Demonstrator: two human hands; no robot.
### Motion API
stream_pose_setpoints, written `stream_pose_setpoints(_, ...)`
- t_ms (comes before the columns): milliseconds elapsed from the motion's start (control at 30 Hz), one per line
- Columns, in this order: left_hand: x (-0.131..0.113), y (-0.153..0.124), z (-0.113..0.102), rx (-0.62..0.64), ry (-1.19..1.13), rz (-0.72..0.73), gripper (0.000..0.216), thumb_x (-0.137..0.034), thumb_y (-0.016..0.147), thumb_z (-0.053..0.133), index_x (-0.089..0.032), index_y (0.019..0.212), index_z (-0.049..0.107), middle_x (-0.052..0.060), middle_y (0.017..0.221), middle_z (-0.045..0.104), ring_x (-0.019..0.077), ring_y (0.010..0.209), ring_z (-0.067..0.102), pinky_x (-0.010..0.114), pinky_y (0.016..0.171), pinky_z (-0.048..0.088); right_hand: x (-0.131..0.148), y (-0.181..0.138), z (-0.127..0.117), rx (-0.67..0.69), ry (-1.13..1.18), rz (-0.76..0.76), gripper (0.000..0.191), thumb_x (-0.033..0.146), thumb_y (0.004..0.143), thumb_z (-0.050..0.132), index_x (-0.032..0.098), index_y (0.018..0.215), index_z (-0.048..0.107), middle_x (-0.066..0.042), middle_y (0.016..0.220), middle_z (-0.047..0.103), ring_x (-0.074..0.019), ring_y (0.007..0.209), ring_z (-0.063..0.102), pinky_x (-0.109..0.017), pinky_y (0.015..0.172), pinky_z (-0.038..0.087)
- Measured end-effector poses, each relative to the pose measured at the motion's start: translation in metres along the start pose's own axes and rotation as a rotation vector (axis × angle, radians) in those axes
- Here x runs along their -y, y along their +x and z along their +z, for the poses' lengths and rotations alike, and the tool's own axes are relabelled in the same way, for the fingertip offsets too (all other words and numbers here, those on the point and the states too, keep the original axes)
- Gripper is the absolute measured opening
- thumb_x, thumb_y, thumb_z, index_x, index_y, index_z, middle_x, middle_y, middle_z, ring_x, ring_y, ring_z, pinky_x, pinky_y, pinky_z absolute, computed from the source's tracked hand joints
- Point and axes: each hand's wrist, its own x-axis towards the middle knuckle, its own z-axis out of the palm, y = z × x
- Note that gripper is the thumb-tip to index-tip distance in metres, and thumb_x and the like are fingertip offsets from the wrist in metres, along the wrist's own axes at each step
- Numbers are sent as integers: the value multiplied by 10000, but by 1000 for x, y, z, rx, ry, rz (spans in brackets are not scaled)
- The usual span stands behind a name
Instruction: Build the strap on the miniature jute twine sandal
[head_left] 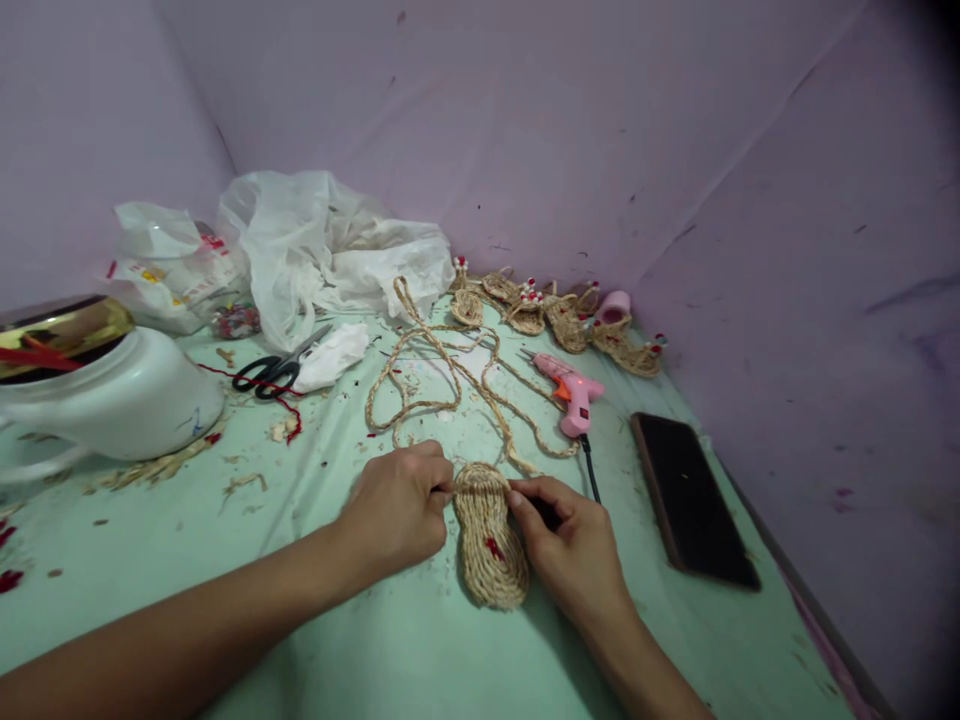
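Observation:
A small woven straw slipper (491,545), sole-shaped with a narrow waist and a red mark on it, lies on the green cloth between my hands. A thin band crosses its far part. My left hand (401,500) is closed, its fingertips pinching at the slipper's left edge. On the other side, my right hand (574,540) grips the right edge between thumb and forefinger. Whether either hand also holds something small is hidden. Just beyond the slipper, a long braided straw cord (480,385) lies in loose loops. A pink glue gun (574,390) rests to the right of the cord.
Several small straw slippers (566,325) with red and white beads line the wall. A phone (694,500) lies at right. Black-handled scissors (274,373), red yarn (292,415), a white pitcher (150,390) and plastic bags (300,240) occupy the left. Straw scraps litter the cloth.

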Motion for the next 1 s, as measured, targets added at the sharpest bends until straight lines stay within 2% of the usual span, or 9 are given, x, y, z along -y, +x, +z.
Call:
stream_pose_setpoints(733,-1,-2,0,-15,47,30,121,-130,710,455,-177,613,508,0,683,517,134,661,501,244,591,354,0,-2,0,-27,-84,-50,163,245,765,506,178,758,654,-37,704,677,-168,625,603,-260,579,458)
stream_pose_setpoints(1000,-1,-4,-1,-9,55,44,130,-145,726,445,-176,610,493,6,685,509,136,655,490,251,603,361,0,-3,0,-42,-65,-48,169,235,755,512,178,778,670,-58,763,695,-190,690,626,-279,619,480)
